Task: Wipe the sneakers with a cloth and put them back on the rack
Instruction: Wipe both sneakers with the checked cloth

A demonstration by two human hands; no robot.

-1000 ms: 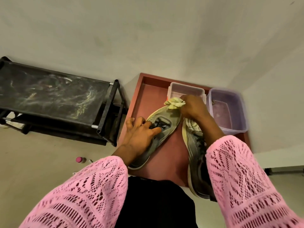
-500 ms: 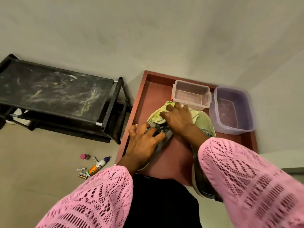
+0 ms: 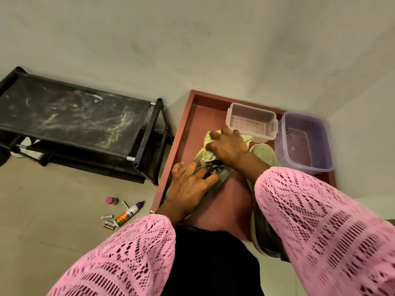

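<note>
Two grey sneakers with pale soles lie on a red-brown tray [image 3: 188, 133]. My left hand [image 3: 190, 186] presses down on the left sneaker [image 3: 222, 178] around its laces and holds it still. My right hand [image 3: 228, 146] lies flat on a yellowish cloth [image 3: 208, 152] spread over that sneaker's toe. The right sneaker [image 3: 265, 154] lies beside it, mostly hidden under my right sleeve. The black shoe rack [image 3: 72, 118] stands to the left of the tray, its top shelf dusty and bare.
A clear plastic box [image 3: 252, 120] and a purple tub [image 3: 305, 142] stand at the far end of the tray, against the wall. On the floor left of the tray lie a glue bottle [image 3: 128, 213], a small pink-capped bottle [image 3: 111, 200] and some batteries.
My right hand has drawn the cloth from the sneaker's toe tip back over its upper, then forward again. My left hand has stayed on the sneaker. The camera view has shifted slightly.
</note>
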